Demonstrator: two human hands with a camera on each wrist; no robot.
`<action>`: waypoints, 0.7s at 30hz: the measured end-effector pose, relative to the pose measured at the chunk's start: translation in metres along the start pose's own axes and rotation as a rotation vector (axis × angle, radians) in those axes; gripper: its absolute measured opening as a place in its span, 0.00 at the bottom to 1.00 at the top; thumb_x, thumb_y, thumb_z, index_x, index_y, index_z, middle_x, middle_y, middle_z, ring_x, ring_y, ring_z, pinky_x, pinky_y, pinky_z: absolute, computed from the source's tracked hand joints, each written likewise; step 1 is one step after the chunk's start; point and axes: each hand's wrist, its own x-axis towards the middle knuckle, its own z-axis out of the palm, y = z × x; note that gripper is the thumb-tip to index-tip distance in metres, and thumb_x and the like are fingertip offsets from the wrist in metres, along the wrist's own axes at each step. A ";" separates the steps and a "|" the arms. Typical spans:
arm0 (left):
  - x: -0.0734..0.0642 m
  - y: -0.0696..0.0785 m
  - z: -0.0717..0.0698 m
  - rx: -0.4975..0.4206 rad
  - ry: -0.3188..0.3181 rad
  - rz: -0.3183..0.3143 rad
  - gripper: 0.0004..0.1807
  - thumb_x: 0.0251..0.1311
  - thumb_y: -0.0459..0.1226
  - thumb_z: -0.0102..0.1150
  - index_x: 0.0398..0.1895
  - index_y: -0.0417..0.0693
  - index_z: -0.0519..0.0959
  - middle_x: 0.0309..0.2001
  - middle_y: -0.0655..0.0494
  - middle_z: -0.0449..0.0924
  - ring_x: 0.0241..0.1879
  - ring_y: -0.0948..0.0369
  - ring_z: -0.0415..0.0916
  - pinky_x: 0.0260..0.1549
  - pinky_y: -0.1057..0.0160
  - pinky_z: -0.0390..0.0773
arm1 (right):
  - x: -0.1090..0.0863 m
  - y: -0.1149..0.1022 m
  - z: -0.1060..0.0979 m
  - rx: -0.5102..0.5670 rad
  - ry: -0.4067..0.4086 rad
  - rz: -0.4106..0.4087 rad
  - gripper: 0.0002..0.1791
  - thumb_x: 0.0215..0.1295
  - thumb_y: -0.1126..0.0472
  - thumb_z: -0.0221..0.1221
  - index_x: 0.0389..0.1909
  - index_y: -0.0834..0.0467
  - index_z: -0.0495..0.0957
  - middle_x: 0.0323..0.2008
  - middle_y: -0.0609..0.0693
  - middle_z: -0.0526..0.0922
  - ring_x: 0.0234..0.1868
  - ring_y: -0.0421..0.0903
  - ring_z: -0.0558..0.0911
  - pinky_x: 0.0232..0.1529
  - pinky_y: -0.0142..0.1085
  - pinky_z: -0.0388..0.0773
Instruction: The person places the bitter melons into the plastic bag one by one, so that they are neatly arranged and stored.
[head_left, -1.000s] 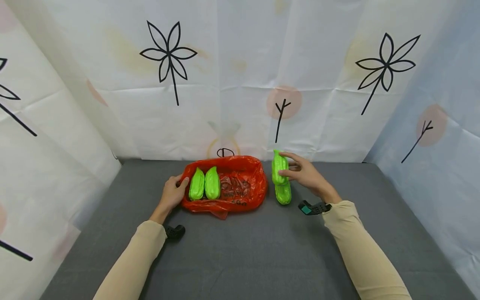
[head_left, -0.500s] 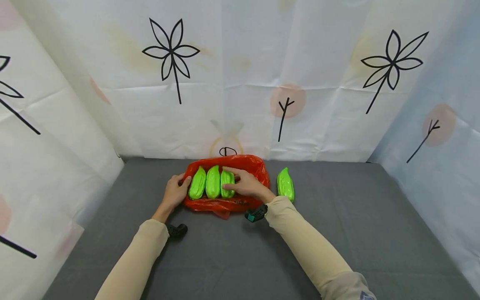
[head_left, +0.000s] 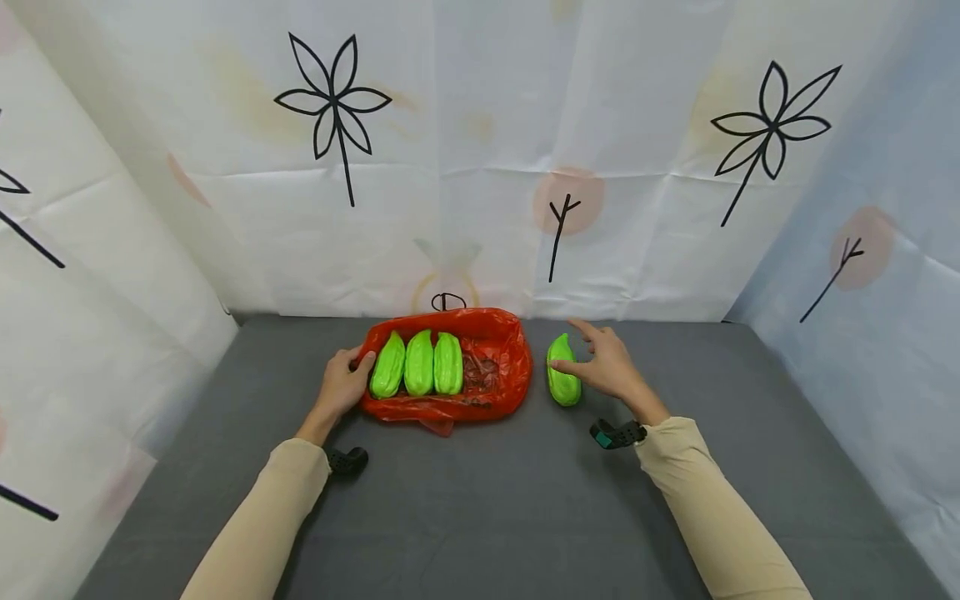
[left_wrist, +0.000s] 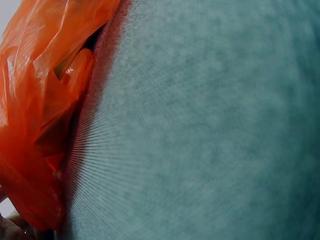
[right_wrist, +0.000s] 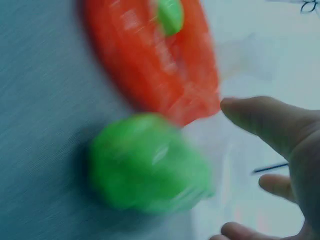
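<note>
My left hand grips the left rim of an opened red plastic bag, thumb over the edge. In the left wrist view the bag's crinkled side shows up close. Three bright green ridged gourds stand side by side in the bag's left half. Another green gourd lies on the table right of the bag. Beside it my right hand is spread, thumb overlapping the gourd in the head view. The right wrist view shows this gourd blurred, apart from the fingers.
A dark grey cloth-covered table lies under everything. White patterned sheets stand as walls behind it and at both sides. A black band sits on the right wrist, and another black band on the left.
The right hand has carried one gourd from the right into the bag beside the other two, let it go, and returned right to the remaining gourd. The left hand keeps its hold on the bag.
</note>
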 end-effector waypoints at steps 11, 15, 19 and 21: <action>0.001 0.002 -0.001 0.021 0.001 0.000 0.28 0.80 0.44 0.46 0.73 0.34 0.66 0.58 0.32 0.70 0.56 0.40 0.68 0.57 0.42 0.67 | -0.013 0.027 0.018 0.219 -0.102 0.135 0.45 0.67 0.50 0.67 0.78 0.62 0.59 0.53 0.70 0.76 0.42 0.57 0.82 0.36 0.45 0.80; 0.001 0.000 -0.001 0.025 0.003 -0.003 0.28 0.80 0.43 0.46 0.73 0.34 0.67 0.58 0.32 0.70 0.56 0.41 0.68 0.56 0.43 0.67 | -0.014 0.018 0.014 0.275 -0.045 0.113 0.43 0.68 0.52 0.67 0.78 0.59 0.59 0.55 0.69 0.76 0.47 0.59 0.82 0.38 0.45 0.82; 0.001 -0.001 0.000 0.023 0.004 0.001 0.27 0.80 0.43 0.46 0.73 0.34 0.68 0.57 0.33 0.70 0.55 0.41 0.68 0.55 0.43 0.67 | -0.011 -0.006 0.011 0.332 -0.015 0.061 0.43 0.67 0.52 0.67 0.79 0.54 0.59 0.57 0.66 0.76 0.52 0.61 0.80 0.42 0.47 0.82; 0.001 -0.001 0.000 0.020 0.005 0.002 0.27 0.80 0.43 0.46 0.73 0.35 0.67 0.57 0.33 0.70 0.55 0.41 0.68 0.55 0.43 0.67 | -0.008 -0.021 0.014 0.354 -0.026 0.036 0.43 0.67 0.52 0.68 0.79 0.52 0.60 0.57 0.65 0.76 0.51 0.60 0.81 0.42 0.47 0.82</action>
